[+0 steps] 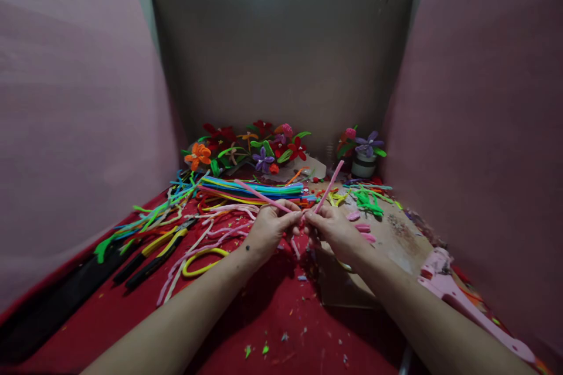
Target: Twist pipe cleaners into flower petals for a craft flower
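Note:
My left hand (271, 227) and my right hand (332, 227) meet at the middle of a red cloth-covered table (272, 316). Both are closed in a pinch on a pink pipe cleaner (328, 190), bent into a V between them. One arm of it runs up and left from my left fingers, the other up and right from my right fingers. A pile of colourful pipe cleaners (253, 188) lies just behind my hands. Pale pink pipe cleaners (220, 228) trail to the left of my left wrist.
Pipe-cleaner flowers (248, 149) stand at the back, with a small potted bunch (363, 155) to the right. Yellow-handled pliers (162, 246) lie at left, a pink glue gun (457, 293) at right. Grey cardboard (281, 53) and pink walls enclose the table.

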A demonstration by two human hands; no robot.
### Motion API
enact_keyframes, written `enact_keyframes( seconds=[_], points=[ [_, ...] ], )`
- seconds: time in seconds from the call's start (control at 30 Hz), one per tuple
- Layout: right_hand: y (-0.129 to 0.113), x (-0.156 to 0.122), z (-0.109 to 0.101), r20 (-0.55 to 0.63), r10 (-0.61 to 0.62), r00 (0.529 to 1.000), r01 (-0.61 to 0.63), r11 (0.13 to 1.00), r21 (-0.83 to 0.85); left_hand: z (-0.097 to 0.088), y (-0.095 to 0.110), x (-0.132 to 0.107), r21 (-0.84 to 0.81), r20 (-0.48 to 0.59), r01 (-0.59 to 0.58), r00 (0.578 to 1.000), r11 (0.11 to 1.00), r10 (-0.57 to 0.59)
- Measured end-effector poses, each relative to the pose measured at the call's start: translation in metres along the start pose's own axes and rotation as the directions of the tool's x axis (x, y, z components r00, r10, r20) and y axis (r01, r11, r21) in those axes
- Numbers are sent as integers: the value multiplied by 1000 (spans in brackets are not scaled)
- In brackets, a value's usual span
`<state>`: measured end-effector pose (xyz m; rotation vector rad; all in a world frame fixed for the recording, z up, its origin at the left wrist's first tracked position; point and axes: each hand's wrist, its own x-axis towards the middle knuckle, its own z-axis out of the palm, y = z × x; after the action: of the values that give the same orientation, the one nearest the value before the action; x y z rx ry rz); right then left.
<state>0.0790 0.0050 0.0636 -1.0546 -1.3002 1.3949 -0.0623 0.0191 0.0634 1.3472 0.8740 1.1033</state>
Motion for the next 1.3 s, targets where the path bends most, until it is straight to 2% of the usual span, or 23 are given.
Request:
enact_keyframes(
  seconds=[0.13, 0.27, 0.4, 0.5, 0.63, 0.7, 0.77, 0.83, 0.9, 0.97, 1.03, 1.07, 1.13, 1.17, 1.3],
  points=[
    [0, -1, -1, 67, 43, 997, -28, 979, -204, 0, -2, 0, 87, 80, 60, 995, 994, -67],
    [-4, -4, 0, 98, 46, 994, -10, 939, -345, -2, 2, -1, 95, 168, 78, 981, 992, -94],
    [-4, -4, 0, 79, 39, 996, -2, 906, -423, -7, 9, 0, 118, 146, 59, 986, 991, -76],
    [-2, -2, -1, 83, 81, 993, -17, 812, -583, -7, 11, 0, 171, 132, 32, 990, 985, -55],
    [2, -2, -2, 179, -25, 984, 156, 613, -774, 0, 9, -3, 185, 220, 0, 975, 983, -42],
    [3, -3, -2, 199, -43, 979, 192, 526, -828, 3, 7, -5, 195, 253, -21, 967, 981, -30],
    [3, -3, -2, 171, -19, 985, 158, 495, -854, 5, 6, -7, 197, 255, -47, 967, 979, -4],
    [3, -4, -2, 146, -1, 989, 126, 519, -845, 6, 4, -8, 185, 241, -68, 970, 980, 21],
    [1, -5, -2, 134, 43, 990, 80, 607, -791, 6, 4, -8, 163, 208, -76, 977, 984, 41],
    [-1, -6, -3, 166, 89, 982, 36, 775, -631, 5, 4, -7, 124, 163, -71, 985, 990, 50],
    [-2, -7, -5, 260, 79, 962, 9, 947, -322, 3, 5, -5, 49, 110, -59, 992, 997, 53],
    [-2, -6, -7, 308, 56, 950, -14, 990, -138, 1, 5, -4, 2, 89, -55, 995, 999, 54],
    [0, -5, -10, 370, 16, 929, -85, 982, 169, -2, 6, -1, -98, 67, -46, 996, 994, 53],
    [2, -4, -11, 384, 23, 923, -134, 955, 265, -4, 6, 0, -146, 67, -42, 996, 988, 52],
    [9, 1, -14, 446, 74, 892, -287, 856, 430, -2, 7, -2, -272, 94, -16, 995, 962, 43]
  ],
)
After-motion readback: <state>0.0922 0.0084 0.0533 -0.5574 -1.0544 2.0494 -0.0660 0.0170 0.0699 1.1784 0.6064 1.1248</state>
